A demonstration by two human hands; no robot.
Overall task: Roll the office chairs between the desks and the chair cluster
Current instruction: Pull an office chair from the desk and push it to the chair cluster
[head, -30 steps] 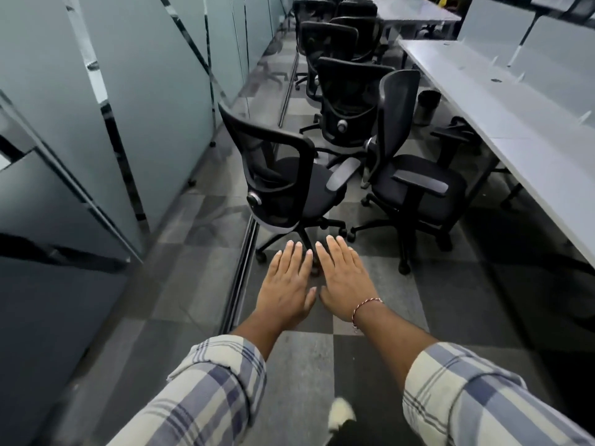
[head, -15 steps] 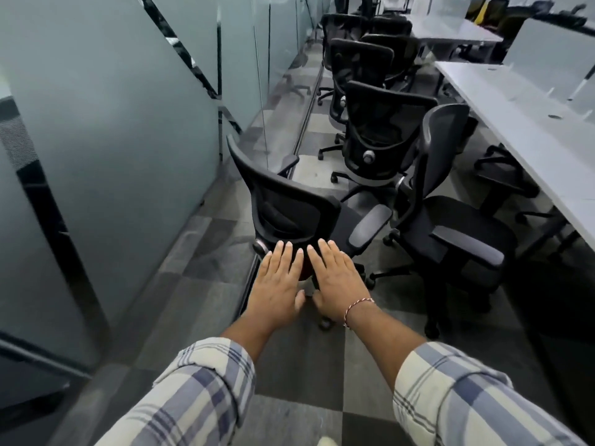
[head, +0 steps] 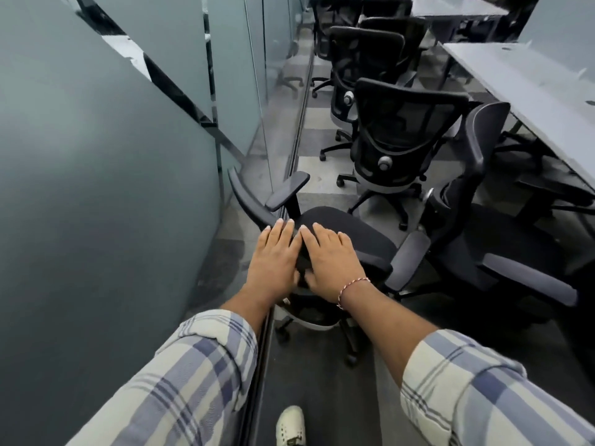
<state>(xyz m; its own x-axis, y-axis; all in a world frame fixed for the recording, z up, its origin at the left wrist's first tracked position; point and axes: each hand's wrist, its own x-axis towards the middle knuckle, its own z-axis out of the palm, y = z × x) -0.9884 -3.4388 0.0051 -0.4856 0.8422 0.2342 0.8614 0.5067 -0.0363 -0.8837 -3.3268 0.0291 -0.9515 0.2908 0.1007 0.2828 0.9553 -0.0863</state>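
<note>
Right now I have both hands on the nearest chair (head: 347, 233), which stands dead ahead at 12 o'clock with its backrest towards me and its seat facing away. My left hand (head: 275, 255) lies flat on the top edge of the backrest, fingers straight and close together. My right hand (head: 328, 262) lies just beside it on the same edge, fingers likewise laid out flat; the thumbs nearly meet between them. A thin bracelet (head: 352, 286) circles the right wrist, and plaid sleeves (head: 193, 381) cover both forearms.

At 2 o'clock a second chair (head: 502, 239) stands side-on, its armrest near the right armrest of mine; I cannot tell whether they touch. Behind it, at 1 o'clock, a third chair (head: 405, 123) shows its mesh back, and more chairs (head: 363, 56) line up beyond it. A long white desk (head: 531, 85) runs along the 2 o'clock side. A frosted glass partition (head: 96, 156) fills 9 to 11 o'clock, with a floor track (head: 299, 123) running along its foot. At 6 o'clock I see one white shoe (head: 289, 424) on the dark carpet.
</note>
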